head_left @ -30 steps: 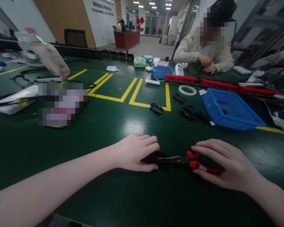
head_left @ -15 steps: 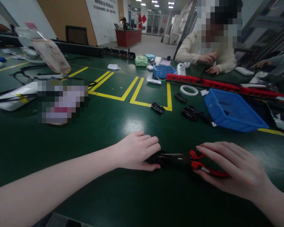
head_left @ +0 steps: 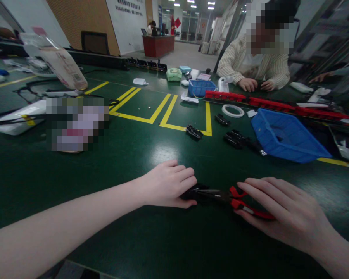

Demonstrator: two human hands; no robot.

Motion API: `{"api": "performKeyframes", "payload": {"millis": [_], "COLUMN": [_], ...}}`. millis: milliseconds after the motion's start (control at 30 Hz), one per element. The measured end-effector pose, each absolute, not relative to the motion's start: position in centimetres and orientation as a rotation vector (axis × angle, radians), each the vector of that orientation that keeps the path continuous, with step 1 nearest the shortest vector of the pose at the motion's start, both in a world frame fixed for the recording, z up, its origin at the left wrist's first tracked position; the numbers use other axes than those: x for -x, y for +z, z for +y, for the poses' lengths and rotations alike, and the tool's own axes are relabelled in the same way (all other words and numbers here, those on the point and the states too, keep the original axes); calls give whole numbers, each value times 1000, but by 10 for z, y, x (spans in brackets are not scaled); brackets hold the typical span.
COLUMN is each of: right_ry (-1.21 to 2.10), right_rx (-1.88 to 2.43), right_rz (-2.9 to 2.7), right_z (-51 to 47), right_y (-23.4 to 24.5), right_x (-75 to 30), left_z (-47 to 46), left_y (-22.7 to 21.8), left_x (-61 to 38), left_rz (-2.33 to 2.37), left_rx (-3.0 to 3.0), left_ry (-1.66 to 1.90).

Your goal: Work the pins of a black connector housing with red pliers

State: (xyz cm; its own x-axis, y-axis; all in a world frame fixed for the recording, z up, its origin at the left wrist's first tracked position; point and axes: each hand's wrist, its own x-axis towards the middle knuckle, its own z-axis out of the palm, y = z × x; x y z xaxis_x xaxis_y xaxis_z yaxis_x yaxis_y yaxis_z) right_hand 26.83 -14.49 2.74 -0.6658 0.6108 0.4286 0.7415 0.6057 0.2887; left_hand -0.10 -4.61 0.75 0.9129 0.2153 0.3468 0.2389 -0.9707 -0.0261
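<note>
My left hand (head_left: pixel 170 184) is closed around a small black part (head_left: pixel 189 192) low over the green table (head_left: pixel 110 170); much of the part is hidden by my fingers. From the right, my right hand (head_left: pixel 285 213) grips red-handled needle-nose pliers (head_left: pixel 232 199). Their handles are a little apart, and the long thin jaws (head_left: pixel 211 192) point left and reach the black part. Whether the jaw tips pinch it, I cannot tell. Beyond my hands lie several loose black parts, among them one (head_left: pixel 194 132) by the yellow tape and a larger one (head_left: pixel 235 138).
At right stands a blue bin (head_left: pixel 291 137). A white tape roll (head_left: pixel 232 111) and a red strip (head_left: pixel 267 105) lie behind. To the left are a bottle (head_left: pixel 62 64), a phone (head_left: pixel 78 128) and cables (head_left: pixel 26 118). A co-worker (head_left: pixel 254 64) sits across the table.
My right hand and the pliers have shifted slightly left, towards the black part. My left hand stays nearly in place. Across the table, the co-worker's hands have moved.
</note>
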Motion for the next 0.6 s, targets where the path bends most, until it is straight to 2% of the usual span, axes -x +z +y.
{"api": "performKeyframes", "payload": {"millis": [133, 300, 600], "right_ry": [-584, -245, 203], "right_rx": [1128, 1304, 1438], "right_rz": [-2516, -2327, -2126], "right_z": [-147, -147, -149], "right_y": [26, 24, 17], "right_x": [-271, -274, -258], "left_z": [-46, -45, -52], "left_y": [7, 11, 12], "left_x": [1, 3, 1], "left_rz": [-419, -504, -538], "left_rx": [3039, 3126, 3398], "left_ry": [-485, -432, -931]}}
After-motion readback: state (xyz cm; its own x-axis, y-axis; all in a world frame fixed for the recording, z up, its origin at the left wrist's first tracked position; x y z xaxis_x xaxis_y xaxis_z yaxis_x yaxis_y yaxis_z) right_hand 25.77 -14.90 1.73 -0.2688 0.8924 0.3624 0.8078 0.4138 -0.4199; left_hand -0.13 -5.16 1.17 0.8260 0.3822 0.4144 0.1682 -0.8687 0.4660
